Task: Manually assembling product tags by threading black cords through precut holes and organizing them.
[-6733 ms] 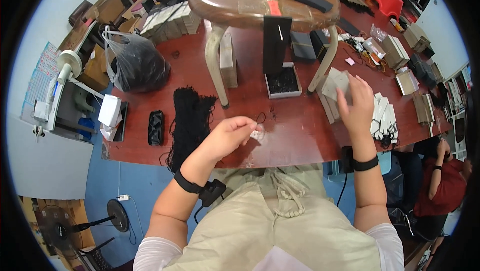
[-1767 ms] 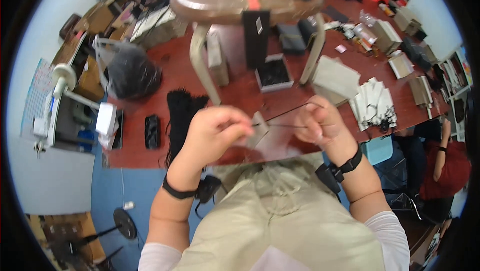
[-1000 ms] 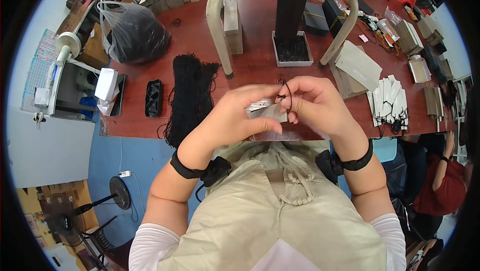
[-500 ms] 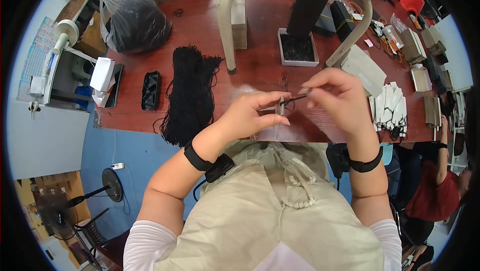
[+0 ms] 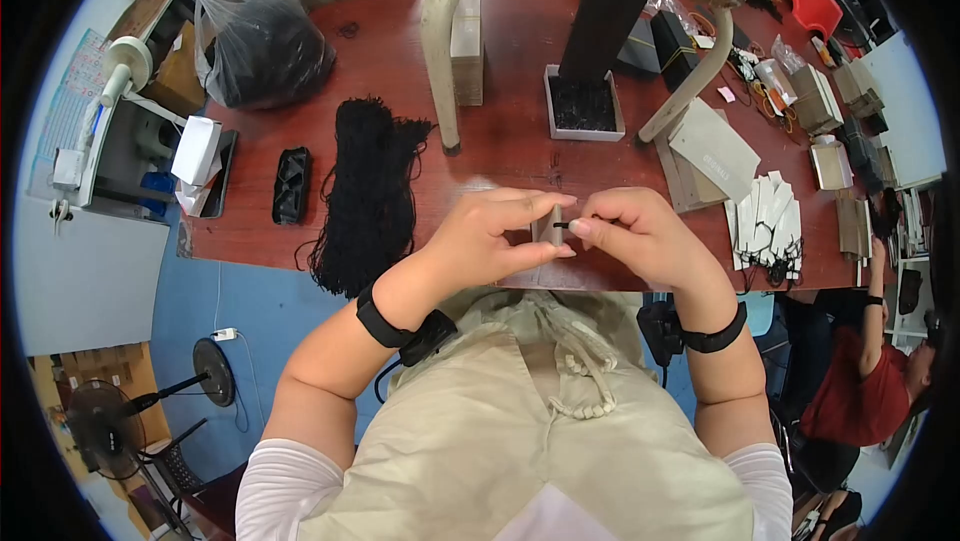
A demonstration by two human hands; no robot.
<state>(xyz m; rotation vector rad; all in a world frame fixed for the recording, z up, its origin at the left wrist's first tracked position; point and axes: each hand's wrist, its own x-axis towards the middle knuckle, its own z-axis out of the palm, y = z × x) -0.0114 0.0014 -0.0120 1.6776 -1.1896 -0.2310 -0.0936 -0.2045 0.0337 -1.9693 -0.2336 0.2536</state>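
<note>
My left hand (image 5: 500,231) holds a small greyish card (image 5: 556,231) on edge between its thumb and fingers, just above the table's near edge. Close against the card's right side, my right hand (image 5: 640,241) pinches a short black cord (image 5: 562,225). Whether the cord passes through the card is too small to tell. A thick bundle of black cords (image 5: 365,191) lies to the left of my hands. White tags (image 5: 768,221) with black strings are piled at my right.
A bent pale metal frame (image 5: 440,71) stands on the red table (image 5: 500,161). Between its legs is a white box (image 5: 590,134) of small black pieces. Grey-beige boards (image 5: 710,156) lie right, a black tray (image 5: 291,186) left. Another person (image 5: 860,381) sits at far right.
My right hand has come down and left to the card, and less of the black cord shows between the hands. My left hand keeps its hold on the card.
</note>
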